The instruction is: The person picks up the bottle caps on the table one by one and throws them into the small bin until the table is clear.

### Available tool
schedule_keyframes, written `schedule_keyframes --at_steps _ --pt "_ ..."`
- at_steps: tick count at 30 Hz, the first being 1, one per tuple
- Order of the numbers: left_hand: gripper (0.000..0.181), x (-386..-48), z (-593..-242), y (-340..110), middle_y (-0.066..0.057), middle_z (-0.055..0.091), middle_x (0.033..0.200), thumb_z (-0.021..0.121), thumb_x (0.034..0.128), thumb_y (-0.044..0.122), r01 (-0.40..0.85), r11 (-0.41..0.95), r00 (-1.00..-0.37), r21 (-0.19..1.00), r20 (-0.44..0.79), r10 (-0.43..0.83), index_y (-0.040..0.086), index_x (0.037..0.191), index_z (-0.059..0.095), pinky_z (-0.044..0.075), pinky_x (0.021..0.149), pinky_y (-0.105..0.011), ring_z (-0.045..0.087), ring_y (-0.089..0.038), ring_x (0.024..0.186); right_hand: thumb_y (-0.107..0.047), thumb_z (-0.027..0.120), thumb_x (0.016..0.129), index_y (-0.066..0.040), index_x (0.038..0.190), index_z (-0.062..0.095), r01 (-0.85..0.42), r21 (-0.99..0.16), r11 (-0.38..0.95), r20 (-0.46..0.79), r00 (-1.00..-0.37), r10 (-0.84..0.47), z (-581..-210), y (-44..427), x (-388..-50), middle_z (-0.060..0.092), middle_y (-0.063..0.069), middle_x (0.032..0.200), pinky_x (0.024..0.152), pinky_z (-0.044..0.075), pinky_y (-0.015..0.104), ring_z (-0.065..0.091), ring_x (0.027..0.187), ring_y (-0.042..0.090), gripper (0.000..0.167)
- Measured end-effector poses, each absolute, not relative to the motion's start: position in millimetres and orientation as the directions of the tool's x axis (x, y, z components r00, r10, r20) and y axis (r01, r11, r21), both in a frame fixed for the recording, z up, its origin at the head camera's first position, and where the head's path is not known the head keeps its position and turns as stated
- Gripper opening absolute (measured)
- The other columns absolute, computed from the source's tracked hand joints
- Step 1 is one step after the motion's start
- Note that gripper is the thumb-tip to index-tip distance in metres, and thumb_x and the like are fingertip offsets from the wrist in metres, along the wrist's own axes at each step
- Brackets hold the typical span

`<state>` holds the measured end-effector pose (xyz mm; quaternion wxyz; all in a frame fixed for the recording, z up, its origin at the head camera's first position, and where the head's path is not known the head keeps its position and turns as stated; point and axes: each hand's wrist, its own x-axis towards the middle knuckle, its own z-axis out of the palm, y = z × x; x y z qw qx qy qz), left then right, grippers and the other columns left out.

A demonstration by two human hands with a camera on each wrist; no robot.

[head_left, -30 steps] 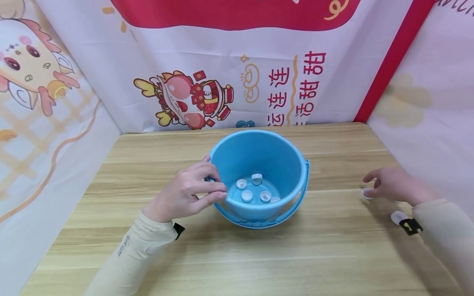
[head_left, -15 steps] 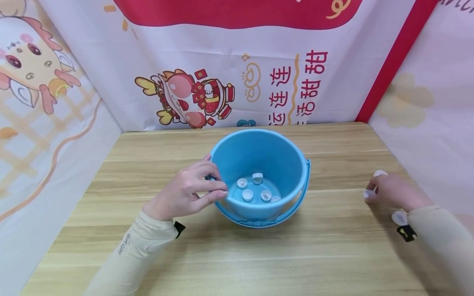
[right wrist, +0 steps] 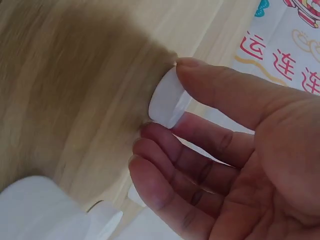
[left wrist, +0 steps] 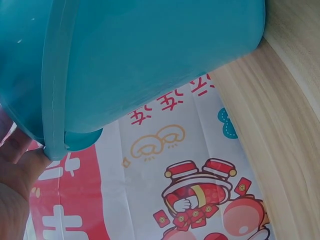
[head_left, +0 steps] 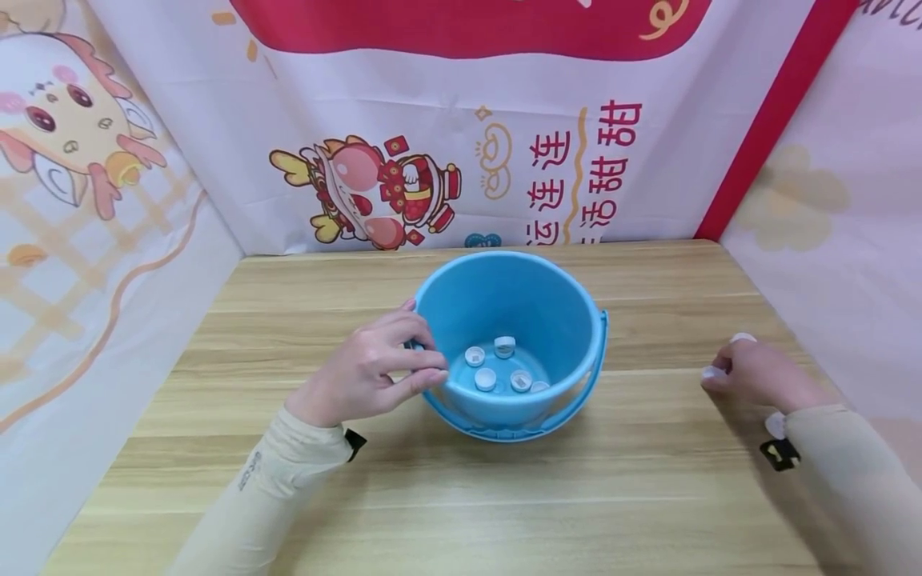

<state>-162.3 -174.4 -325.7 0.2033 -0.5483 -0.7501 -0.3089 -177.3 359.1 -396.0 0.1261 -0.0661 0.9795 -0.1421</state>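
Note:
A blue bucket (head_left: 507, 412) stands mid-table with several white round caps (head_left: 486, 379) on its bottom. The left hand (head_left: 374, 368) grips the bucket's left rim; the left wrist view shows its fingers at the rim (left wrist: 25, 160) beside the handle. Far to the right, the right hand (head_left: 767, 374) pinches a white cap (head_left: 713, 374) between thumb and fingers. In the right wrist view that cap (right wrist: 169, 99) is tilted on edge, close to the wood, in the right hand (right wrist: 230, 145).
One white cap (head_left: 743, 338) lies just behind the right hand, and another (head_left: 775, 425) lies beside the right sleeve. The wooden table (head_left: 446, 520) is bordered by printed cloth (head_left: 403, 80) at the back and both sides.
The right hand's fingers have closed on the cap, and the hand has drawn slightly toward the left. The left hand keeps its grip on the bucket. The head view has shifted slightly.

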Motion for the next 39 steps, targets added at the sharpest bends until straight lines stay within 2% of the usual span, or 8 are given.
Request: schedule_keyframes --at_steps 7,12,17,20,22,28,32,39 --pt "0.028 -163 -326 -172 0.0 0.064 0.094 0.064 0.0971 0.037 0.947 0.209 -0.318 0.242 0.643 0.697 0.014 0.098 0.079 0.033 0.11 -0.058 0.058 -0.014 0.092 -0.019 0.072 0.087 0.008 0.102 0.069 -0.184 -0.35 0.918 -0.096 -0.968 -0.23 -386 349 -180 0.068 0.007 0.084 0.067 0.051 0.04 0.061 0.076 0.021 0.031" --pt "0.027 -163 -326 -172 -0.001 0.064 0.095 0.064 0.0968 0.037 0.947 0.211 -0.319 0.242 0.644 0.696 0.014 0.099 0.079 0.033 0.11 -0.059 0.058 -0.014 0.092 -0.02 0.074 0.088 0.008 0.114 0.066 -0.195 -0.415 0.888 -0.02 -0.975 -0.223 -366 333 -182 0.07 0.013 0.093 0.067 0.052 0.037 0.067 0.084 0.028 0.039" --pt "0.028 -163 -326 -173 -0.001 0.064 0.095 0.064 0.0971 0.037 0.947 0.215 -0.32 0.24 0.643 0.695 0.013 0.099 0.079 0.033 0.11 -0.059 0.058 -0.014 0.092 -0.036 0.076 0.087 -0.002 0.119 0.069 -0.18 -0.46 0.869 0.065 -0.983 -0.169 -346 312 -180 0.069 0.01 0.098 0.067 0.053 0.033 0.067 0.087 0.028 0.047" --pt "0.028 -163 -326 -173 0.0 0.064 0.094 0.064 0.0973 0.037 0.946 0.219 -0.323 0.239 0.643 0.695 0.013 0.098 0.079 0.033 0.11 -0.059 0.058 -0.013 0.092 -0.05 0.074 0.086 -0.01 0.122 0.07 -0.152 -0.495 0.856 0.082 -0.988 -0.128 -334 299 -179 0.069 0.007 0.102 0.069 0.052 0.031 0.066 0.091 0.026 0.054" --pt "0.028 -163 -326 -173 0.0 0.064 0.094 0.064 0.0973 0.037 0.945 0.221 -0.325 0.24 0.642 0.694 0.013 0.098 0.079 0.033 0.11 -0.058 0.058 -0.013 0.092 -0.054 0.072 0.085 -0.013 0.124 0.069 -0.139 -0.541 0.829 0.086 -0.99 -0.11 -325 290 -180 0.068 0.007 0.105 0.069 0.053 0.028 0.064 0.093 0.025 0.056" --pt "0.028 -162 -326 -174 0.0 0.064 0.094 0.064 0.0973 0.037 0.944 0.223 -0.329 0.243 0.642 0.693 0.013 0.098 0.079 0.033 0.11 -0.058 0.058 -0.013 0.092 -0.048 0.071 0.088 -0.016 0.127 0.065 -0.148 -0.702 0.697 0.088 -0.989 -0.122 -293 261 -182 0.065 0.008 0.108 0.071 0.056 0.023 0.067 0.088 0.021 0.05" --pt "0.029 -162 -325 -174 0.0 0.064 0.094 0.063 0.0972 0.038 0.943 0.228 -0.331 0.242 0.641 0.693 0.013 0.099 0.079 0.033 0.11 -0.057 0.058 -0.013 0.092 -0.046 0.071 0.089 -0.018 0.127 0.065 -0.176 -0.722 0.669 0.098 -0.983 -0.153 -268 242 -185 0.067 0.009 0.108 0.074 0.056 0.021 0.071 0.085 0.019 0.048" --pt "0.028 -161 -326 -174 0.0 0.064 0.094 0.065 0.0965 0.037 0.94 0.229 -0.339 0.251 0.639 0.691 0.013 0.099 0.079 0.033 0.11 -0.057 0.058 -0.013 0.092 -0.051 0.071 0.087 -0.023 0.131 0.064 -0.239 -0.692 0.681 0.147 -0.97 -0.192 -228 212 -187 0.067 0.002 0.112 0.083 0.057 0.038 0.07 0.091 0.019 0.052"
